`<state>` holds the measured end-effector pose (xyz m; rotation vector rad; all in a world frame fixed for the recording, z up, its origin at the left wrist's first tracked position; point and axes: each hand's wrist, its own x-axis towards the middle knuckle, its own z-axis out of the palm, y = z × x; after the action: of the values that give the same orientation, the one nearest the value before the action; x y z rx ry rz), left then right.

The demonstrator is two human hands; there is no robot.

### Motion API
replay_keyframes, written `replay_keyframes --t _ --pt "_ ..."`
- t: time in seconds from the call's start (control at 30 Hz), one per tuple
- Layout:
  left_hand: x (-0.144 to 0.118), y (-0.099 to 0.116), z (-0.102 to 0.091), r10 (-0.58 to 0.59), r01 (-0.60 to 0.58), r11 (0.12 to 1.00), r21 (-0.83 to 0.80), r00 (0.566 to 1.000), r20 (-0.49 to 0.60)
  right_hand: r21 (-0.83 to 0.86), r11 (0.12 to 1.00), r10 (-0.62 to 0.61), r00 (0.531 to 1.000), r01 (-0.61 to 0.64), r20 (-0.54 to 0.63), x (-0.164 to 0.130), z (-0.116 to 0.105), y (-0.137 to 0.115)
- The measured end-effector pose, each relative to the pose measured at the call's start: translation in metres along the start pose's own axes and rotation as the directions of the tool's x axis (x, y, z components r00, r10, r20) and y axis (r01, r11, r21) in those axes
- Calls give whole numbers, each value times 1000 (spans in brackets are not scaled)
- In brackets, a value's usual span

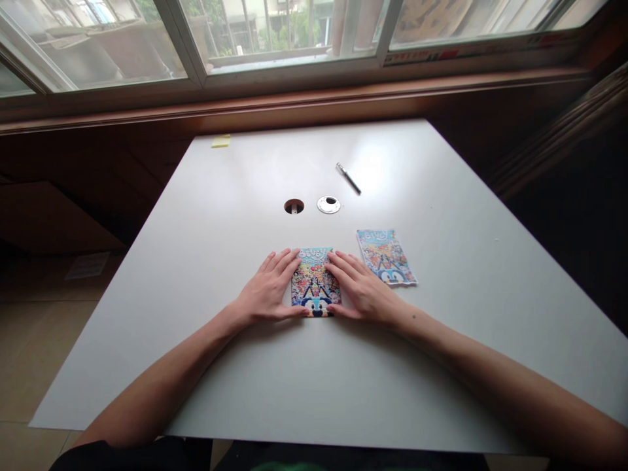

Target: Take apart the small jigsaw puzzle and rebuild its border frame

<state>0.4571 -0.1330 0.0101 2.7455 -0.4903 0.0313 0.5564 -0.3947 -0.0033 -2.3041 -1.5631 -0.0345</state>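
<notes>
A small jigsaw puzzle (pixel 314 281) lies flat on the white table, its picture crowded with cartoon figures, a blue dog's face at the near edge and "Bluey" lettering at the far edge. Fine seams run across it. My left hand (pixel 269 288) frames its left side, fingertips near the upper corner and thumb at the lower edge. On the other side, my right hand (pixel 360 288) grips in the same way, fingers over the right edge. Between them they clasp the puzzle. Just beyond my right hand lies a paper sheet (pixel 386 257) with the same picture, slightly turned.
A black pen (pixel 348 178) with a clear end lies toward the back of the white table (pixel 235 229). Ahead of my hands are a round cable hole (pixel 294 207) and its metal cover (pixel 328 205). A yellow sticky note (pixel 221 141) is at the far left edge, below windows.
</notes>
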Motion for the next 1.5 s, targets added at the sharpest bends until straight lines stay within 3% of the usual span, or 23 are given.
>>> replay_keyframes --t 0.27,0.5,0.77,1.03,1.23,1.5 --pt "5 -4 -3 -61 48 994 -98 990 -130 34 999 10 991 -6 -135 0 -2 -4" --pt "53 11 -19 -88 82 994 76 993 79 58 989 143 974 -135 -174 7 -12 -8" --pt "91 5 -31 -174 165 985 56 960 218 89 969 242 963 -232 -122 0 -31 1" --pt "87 -3 -27 -111 129 989 -77 974 199 163 940 311 949 -299 -54 35 -17 10" --pt "78 -7 -22 17 18 974 -227 988 151 246 901 367 930 -356 3 60 -13 10" --pt "66 -16 -28 62 -26 923 -383 995 82 392 842 384 922 -371 49 65 -21 9"
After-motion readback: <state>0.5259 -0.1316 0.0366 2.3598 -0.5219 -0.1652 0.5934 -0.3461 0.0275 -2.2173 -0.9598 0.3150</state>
